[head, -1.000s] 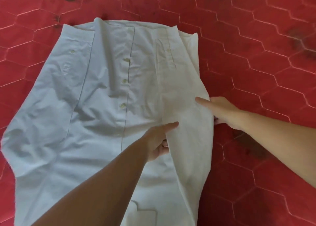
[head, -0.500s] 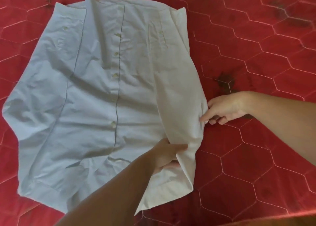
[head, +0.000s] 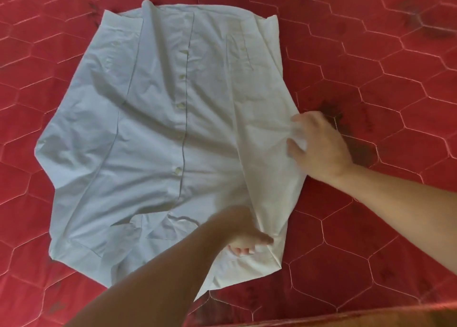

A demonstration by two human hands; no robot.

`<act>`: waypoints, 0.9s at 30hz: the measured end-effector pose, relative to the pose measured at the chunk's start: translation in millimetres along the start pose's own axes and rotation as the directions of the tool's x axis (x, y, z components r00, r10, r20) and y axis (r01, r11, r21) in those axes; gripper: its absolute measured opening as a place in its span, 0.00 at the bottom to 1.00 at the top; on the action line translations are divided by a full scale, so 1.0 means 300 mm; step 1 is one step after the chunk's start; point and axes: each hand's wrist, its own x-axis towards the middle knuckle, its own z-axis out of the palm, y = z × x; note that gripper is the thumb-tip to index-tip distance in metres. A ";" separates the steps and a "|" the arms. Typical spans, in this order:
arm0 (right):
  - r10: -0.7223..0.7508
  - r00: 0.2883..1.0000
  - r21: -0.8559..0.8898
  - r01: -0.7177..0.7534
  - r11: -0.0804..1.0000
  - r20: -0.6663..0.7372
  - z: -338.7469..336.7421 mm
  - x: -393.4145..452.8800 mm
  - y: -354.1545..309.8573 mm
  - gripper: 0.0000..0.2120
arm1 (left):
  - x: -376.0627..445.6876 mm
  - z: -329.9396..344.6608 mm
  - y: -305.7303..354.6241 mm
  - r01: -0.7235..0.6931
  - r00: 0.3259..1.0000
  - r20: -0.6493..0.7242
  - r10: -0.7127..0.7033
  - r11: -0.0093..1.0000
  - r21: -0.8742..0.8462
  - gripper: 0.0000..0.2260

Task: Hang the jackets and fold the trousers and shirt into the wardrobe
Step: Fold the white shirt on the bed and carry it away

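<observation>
Shirt (head: 158, 134), buttoned, lies flat on the red quilted bed (head: 371, 55). Right hand (head: 319, 143) pinches its folded side edge; left hand (head: 243, 236) pinches the same flap near the hem. Soft, light cloth probably creases easily; edges and seams seem the best holds.

— What colour is the cloth you're folding?
— Your pale blue-white cotton button-up shirt (head: 158, 129) has off-white buttons; the red quilted bed cover (head: 371, 55) under it shows a stitched hexagon pattern with dark blotches.
</observation>
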 end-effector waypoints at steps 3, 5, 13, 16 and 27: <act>-0.270 0.929 -0.198 0.323 0.926 0.251 0.087 -0.068 -0.047 0.26 | 0.004 -0.038 -0.006 -0.064 0.883 -0.442 0.155 0.975 0.215 0.14; -0.197 0.906 -0.306 0.321 0.896 0.374 0.142 -0.115 -0.039 0.30 | -0.002 -0.046 -0.041 -0.126 0.877 -0.423 0.229 0.958 0.257 0.06; 0.013 0.964 -0.406 0.099 0.909 0.265 0.227 -0.205 -0.044 0.36 | -0.101 -0.047 -0.301 -0.368 0.673 -0.450 0.587 0.793 0.485 0.12; -0.062 0.963 -0.353 0.156 0.923 0.263 0.236 -0.217 -0.146 0.36 | -0.140 -0.073 -0.382 -0.317 0.573 -0.547 0.611 0.780 0.539 0.12; -0.122 0.930 -0.186 0.195 0.963 0.346 0.387 -0.646 -0.500 0.34 | -0.248 0.054 -0.653 -0.109 0.831 -0.388 0.399 0.800 0.590 0.31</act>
